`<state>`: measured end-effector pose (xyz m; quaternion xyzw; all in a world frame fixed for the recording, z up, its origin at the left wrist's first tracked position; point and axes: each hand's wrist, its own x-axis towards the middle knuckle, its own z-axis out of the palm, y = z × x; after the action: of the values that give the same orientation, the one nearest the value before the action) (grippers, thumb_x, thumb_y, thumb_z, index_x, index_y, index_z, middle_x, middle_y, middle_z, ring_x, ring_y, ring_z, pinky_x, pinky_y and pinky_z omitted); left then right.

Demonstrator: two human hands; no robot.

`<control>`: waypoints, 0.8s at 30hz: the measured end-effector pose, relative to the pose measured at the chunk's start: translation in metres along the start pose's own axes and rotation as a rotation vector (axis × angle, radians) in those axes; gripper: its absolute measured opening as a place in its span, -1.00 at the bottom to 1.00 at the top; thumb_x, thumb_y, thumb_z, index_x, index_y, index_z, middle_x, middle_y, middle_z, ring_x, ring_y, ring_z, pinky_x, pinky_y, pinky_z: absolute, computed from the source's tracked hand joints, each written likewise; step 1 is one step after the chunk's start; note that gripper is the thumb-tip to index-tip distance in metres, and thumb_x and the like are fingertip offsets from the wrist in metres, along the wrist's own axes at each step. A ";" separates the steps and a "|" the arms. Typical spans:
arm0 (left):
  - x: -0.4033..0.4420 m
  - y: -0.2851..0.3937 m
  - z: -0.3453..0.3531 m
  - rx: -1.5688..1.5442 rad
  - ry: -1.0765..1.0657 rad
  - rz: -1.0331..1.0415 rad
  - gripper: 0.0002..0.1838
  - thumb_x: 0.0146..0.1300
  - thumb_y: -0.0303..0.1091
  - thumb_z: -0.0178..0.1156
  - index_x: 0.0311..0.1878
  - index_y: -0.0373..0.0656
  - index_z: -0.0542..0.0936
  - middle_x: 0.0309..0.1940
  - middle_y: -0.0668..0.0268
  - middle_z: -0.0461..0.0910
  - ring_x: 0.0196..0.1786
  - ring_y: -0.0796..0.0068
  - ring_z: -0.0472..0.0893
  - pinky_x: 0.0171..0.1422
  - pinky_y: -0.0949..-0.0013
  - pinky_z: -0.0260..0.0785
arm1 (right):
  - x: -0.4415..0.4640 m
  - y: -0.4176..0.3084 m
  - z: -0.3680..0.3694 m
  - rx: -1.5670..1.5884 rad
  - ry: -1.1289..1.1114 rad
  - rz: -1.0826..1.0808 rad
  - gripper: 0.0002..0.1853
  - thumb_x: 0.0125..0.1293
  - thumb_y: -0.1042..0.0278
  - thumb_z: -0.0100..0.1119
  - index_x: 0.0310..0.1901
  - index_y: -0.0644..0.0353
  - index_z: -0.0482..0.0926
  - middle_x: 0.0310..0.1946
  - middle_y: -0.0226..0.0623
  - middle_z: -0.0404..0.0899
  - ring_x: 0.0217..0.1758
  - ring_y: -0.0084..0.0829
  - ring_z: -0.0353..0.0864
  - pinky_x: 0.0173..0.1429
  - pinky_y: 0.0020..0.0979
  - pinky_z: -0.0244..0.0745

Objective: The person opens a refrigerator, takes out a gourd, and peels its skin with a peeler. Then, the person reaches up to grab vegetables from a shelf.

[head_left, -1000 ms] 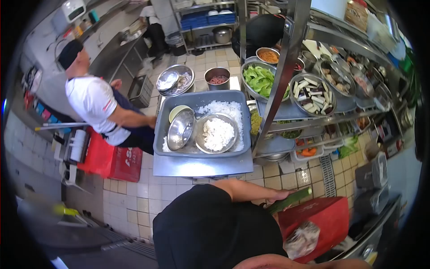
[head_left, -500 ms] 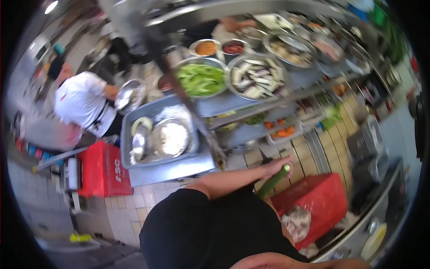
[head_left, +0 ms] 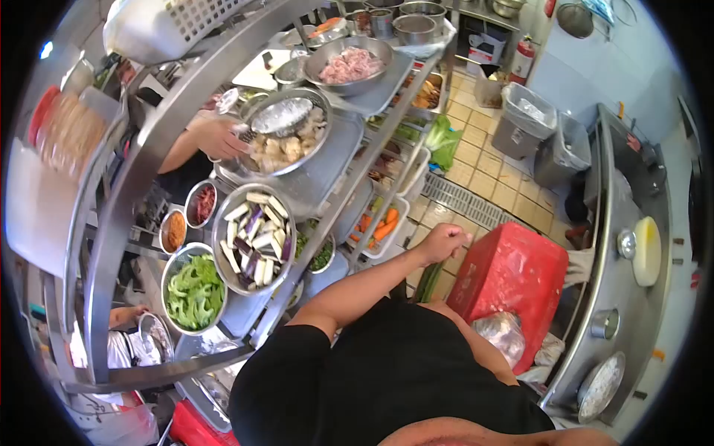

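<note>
My left hand (head_left: 442, 243) is closed, its fingers curled in, above a long green cucumber-like vegetable (head_left: 428, 284). Whether anything small is inside that fist I cannot make out. The vegetable points away from my body, its near end close to my black shirt (head_left: 401, 357). My right forearm (head_left: 476, 338) runs along my side toward that near end, but the right fingers are hidden. Just right of the vegetable stands a red crate (head_left: 509, 271), with a clear plastic bag (head_left: 500, 334) against its near side.
Left, a metal shelf holds bowls of cut eggplant (head_left: 256, 238), green leaves (head_left: 195, 292) and raw meat (head_left: 349, 67). A co-worker's hand (head_left: 219, 137) reaches beside a bowl of pale chunks. Carrots (head_left: 385, 224) sit lower. A steel sink counter (head_left: 632, 320) lines the right.
The view has swung right, so the shelf now fills the left side. My left hand has gone from the vegetable's pale tip to a curled position above it.
</note>
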<state>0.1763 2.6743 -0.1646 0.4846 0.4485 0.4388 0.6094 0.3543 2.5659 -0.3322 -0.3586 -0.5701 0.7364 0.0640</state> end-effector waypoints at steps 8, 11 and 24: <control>0.050 -0.025 -0.096 -0.145 0.564 0.069 -0.65 0.44 -0.22 0.28 -0.47 -0.19 0.57 -0.59 0.37 0.54 -0.48 0.57 0.55 -0.31 0.44 0.40 | 0.048 -0.069 -0.063 0.254 0.199 0.134 -0.60 0.31 0.25 0.49 0.07 0.24 0.60 -0.29 -0.38 0.68 -0.28 -0.48 0.69 -0.20 -0.40 0.63; 0.051 -0.025 -0.119 -0.399 0.568 -0.025 -0.74 0.42 -0.23 0.31 -0.34 -0.21 0.63 -0.46 0.35 0.63 -0.32 0.54 0.62 -0.14 0.41 0.47 | 0.044 -0.082 -0.112 0.499 0.316 0.140 -0.63 0.36 0.29 0.44 0.10 0.24 0.58 -0.20 -0.34 0.69 -0.32 -0.45 0.70 -0.25 -0.42 0.66; 0.171 -0.136 -0.035 0.236 -0.302 -0.407 -0.29 0.11 0.17 0.53 0.14 -0.21 0.65 -0.09 0.28 0.72 -0.06 0.45 0.66 0.08 0.24 0.51 | 0.173 -0.171 -0.333 0.333 0.957 -0.236 -0.45 0.29 0.18 0.46 0.23 0.20 0.50 -0.04 -0.28 0.59 -0.15 -0.40 0.61 -0.12 -0.34 0.58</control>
<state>0.1923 2.8274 -0.3236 0.5123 0.4886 0.1750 0.6843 0.3733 2.9757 -0.2910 -0.5734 -0.3889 0.5584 0.4561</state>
